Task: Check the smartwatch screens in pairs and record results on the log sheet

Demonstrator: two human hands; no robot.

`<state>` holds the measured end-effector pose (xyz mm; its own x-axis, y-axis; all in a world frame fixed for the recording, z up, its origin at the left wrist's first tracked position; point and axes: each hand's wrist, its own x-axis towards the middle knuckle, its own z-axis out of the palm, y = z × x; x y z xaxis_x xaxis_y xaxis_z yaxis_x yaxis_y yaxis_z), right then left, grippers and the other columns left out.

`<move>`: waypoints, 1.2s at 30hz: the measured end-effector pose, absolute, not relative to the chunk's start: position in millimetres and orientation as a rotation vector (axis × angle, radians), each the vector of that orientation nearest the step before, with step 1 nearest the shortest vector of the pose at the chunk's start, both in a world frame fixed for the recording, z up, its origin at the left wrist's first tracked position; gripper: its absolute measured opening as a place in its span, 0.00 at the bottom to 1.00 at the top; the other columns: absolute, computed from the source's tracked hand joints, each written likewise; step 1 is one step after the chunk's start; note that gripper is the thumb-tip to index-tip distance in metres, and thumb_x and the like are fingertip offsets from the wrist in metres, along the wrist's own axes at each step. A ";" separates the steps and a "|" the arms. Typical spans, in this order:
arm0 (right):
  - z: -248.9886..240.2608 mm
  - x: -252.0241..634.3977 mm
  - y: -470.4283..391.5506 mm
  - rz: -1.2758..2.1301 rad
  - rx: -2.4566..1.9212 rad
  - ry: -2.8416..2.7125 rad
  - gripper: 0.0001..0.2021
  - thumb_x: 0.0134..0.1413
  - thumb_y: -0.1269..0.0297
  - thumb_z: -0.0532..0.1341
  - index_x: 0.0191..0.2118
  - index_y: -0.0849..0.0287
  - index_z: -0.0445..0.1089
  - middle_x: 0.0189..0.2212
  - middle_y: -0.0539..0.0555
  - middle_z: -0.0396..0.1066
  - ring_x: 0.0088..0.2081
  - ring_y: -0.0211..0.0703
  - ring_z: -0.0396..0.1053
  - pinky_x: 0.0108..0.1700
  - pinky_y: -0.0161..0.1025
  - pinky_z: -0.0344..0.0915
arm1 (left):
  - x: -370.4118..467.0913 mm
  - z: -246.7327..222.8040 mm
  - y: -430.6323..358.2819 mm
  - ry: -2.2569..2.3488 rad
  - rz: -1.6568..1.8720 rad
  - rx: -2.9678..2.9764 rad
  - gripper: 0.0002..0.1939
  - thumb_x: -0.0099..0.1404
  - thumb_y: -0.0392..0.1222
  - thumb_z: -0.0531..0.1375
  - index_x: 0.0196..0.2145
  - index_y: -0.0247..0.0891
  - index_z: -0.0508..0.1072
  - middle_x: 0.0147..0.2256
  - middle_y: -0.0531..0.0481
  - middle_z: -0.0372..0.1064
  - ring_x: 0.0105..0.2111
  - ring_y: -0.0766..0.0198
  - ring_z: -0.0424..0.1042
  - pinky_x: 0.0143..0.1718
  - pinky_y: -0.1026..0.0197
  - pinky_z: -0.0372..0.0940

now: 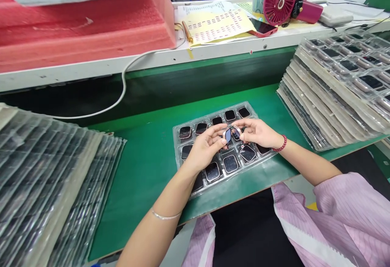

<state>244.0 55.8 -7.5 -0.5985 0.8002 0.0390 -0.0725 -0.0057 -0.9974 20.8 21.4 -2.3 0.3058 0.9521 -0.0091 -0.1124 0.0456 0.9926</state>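
A clear plastic tray [230, 164] with several dark, square watch-like pieces in its pockets lies on the green table. Over its middle, my left hand [207, 145] pinches a small watch-like piece [228, 135] with a bluish face between thumb and fingers. Just to the right, my right hand [255, 132] closes its thumb and fingers on a second small dark piece [236, 133] with a pale rim. The two pieces are side by side, very close; whether they touch is hard to tell. One piece [248, 153] in the front row sits turned in its pocket.
Stacked clear trays [55, 185] stand at the left. Another tall stack [323, 96] with filled trays on top stands at the right. A shelf [146, 61] behind holds red foam [91, 27], papers [216, 25], a phone [263, 27] and a pink fan [279, 1]. A white cable [123, 82] hangs down.
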 end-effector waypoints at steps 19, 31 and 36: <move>2.6 243.5 53.1 1.748 -0.815 -1.617 0.25 0.44 0.76 0.62 0.51 0.60 0.67 0.44 0.55 0.74 0.37 0.39 0.78 0.34 0.31 0.75 | 25.4 7.7 17.2 1.075 1.033 1.271 0.28 0.53 0.36 0.66 0.52 0.38 0.66 0.38 0.47 0.76 0.38 0.60 0.76 0.39 0.60 0.70; 9.9 269.3 71.3 0.685 -1.196 -2.104 0.06 0.54 0.70 0.59 0.34 0.61 0.74 0.42 0.59 0.77 0.48 0.51 0.72 0.54 0.51 0.64 | -20.6 29.6 -13.8 1.479 0.963 1.735 0.12 0.61 0.50 0.62 0.37 0.40 0.75 0.37 0.46 0.76 0.34 0.56 0.74 0.32 0.59 0.66; 7.6 270.6 67.4 0.191 -1.350 -2.371 0.09 0.54 0.67 0.62 0.38 0.61 0.78 0.53 0.64 0.71 0.57 0.64 0.62 0.59 0.61 0.57 | -53.8 24.9 -65.1 1.747 0.473 2.000 0.14 0.66 0.50 0.56 0.34 0.42 0.77 0.37 0.47 0.77 0.39 0.52 0.72 0.42 0.52 0.66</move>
